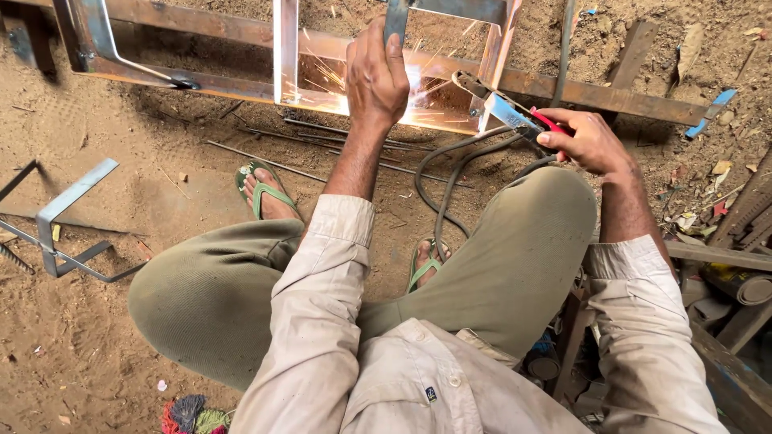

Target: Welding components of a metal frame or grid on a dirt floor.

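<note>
Two hands counted | left hand point(376, 76) clenched on one steel bar point(396, 18), 12 o'clock | right hand point(585, 141) grasping one electrode holder point(515, 114), 2 o'clock | one steel frame point(285, 48) sparked.

The rusty welded steel bar frame point(241, 36) lies on the sandy dirt floor point(121, 321) ahead of the knees. The left hand point(376, 76) grips its upright bar; the right hand point(587, 141), further right, holds the red-handled metal electrode holder point(515, 112) against it. A bent grey steel bracket point(68, 217) lies far left.
</note>
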